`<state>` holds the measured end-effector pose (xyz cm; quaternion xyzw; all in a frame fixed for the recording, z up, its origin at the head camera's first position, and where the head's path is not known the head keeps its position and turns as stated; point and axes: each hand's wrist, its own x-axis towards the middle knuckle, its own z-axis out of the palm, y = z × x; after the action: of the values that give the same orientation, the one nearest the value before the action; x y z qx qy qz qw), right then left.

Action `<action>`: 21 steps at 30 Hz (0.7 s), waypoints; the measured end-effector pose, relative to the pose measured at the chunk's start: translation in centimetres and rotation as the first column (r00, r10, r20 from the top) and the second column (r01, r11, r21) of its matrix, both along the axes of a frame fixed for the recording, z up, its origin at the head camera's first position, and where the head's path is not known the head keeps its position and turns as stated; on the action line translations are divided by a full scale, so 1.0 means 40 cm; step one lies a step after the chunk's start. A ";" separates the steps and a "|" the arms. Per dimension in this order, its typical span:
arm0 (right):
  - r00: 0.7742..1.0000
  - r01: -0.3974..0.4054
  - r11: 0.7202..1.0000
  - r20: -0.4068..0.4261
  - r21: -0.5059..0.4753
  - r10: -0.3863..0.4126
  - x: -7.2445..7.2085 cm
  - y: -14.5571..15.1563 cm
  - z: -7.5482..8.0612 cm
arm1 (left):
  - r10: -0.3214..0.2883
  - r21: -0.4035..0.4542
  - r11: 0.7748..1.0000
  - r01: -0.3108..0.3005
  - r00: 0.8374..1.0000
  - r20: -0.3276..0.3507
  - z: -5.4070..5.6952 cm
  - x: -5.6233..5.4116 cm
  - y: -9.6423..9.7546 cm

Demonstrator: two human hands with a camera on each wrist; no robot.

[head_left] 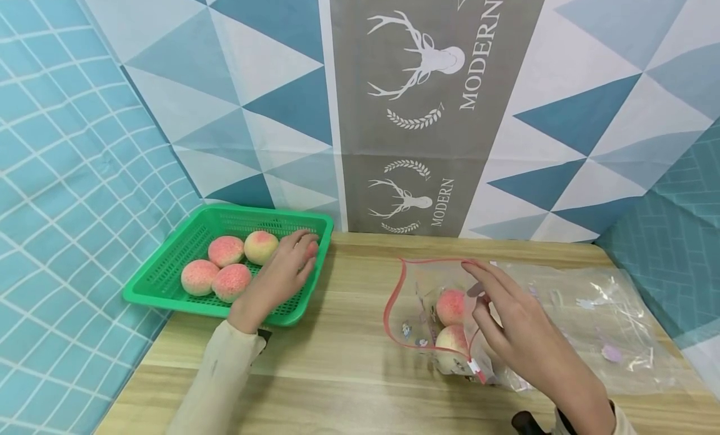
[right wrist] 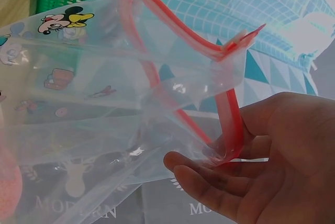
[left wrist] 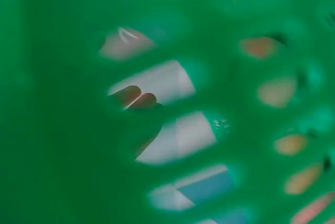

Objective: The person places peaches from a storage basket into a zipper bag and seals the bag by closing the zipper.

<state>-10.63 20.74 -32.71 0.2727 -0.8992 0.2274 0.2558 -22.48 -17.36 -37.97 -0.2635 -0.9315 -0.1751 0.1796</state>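
Note:
My left hand [head_left: 284, 260] reaches into the right end of a green plastic basket [head_left: 205, 308], its fingers and thumb around a pink peach [head_left: 311, 250]. Several more peaches, one of them a yellowish peach [head_left: 261, 247], lie to its left. The basket's slotted wall [left wrist: 63, 130] fills the left wrist view, with fingertips [left wrist: 144, 101] showing through a slot. My right hand [head_left: 520, 325] holds the red-edged mouth of a clear zip bag [right wrist: 230, 124] between fingers and thumb. The bag's mouth gapes open; inside sit a pink peach [head_left: 451, 307] and a paler peach [head_left: 452, 340].
Flat clear bags [head_left: 590, 322] lie on the wooden table [head_left: 337, 372] to the right. A patterned backdrop [head_left: 410, 135] with deer prints rises behind the table, and blue tiled cloth [head_left: 67, 204] borders the left side.

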 end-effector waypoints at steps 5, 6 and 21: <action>1.000 0.005 1.000 -0.008 0.007 -0.005 -0.002 0.002 0.000 | 0.051 -0.037 0.998 -0.049 0.997 0.059 -0.038 -0.028 -0.024; 1.000 0.008 1.000 -0.006 0.011 -0.008 -0.002 0.002 0.000 | 0.060 -0.050 0.997 -0.056 0.995 0.082 -0.046 -0.031 -0.029; 0.999 0.014 1.000 0.036 0.021 -0.015 0.008 0.003 0.002 | 0.215 -0.215 0.959 -0.183 0.968 0.132 -0.061 -0.022 -0.046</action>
<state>-10.32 20.88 -32.62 0.2646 -0.9079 0.2213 0.2382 -23.35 -19.22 -40.40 -0.1707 -0.9773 -0.0809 0.0963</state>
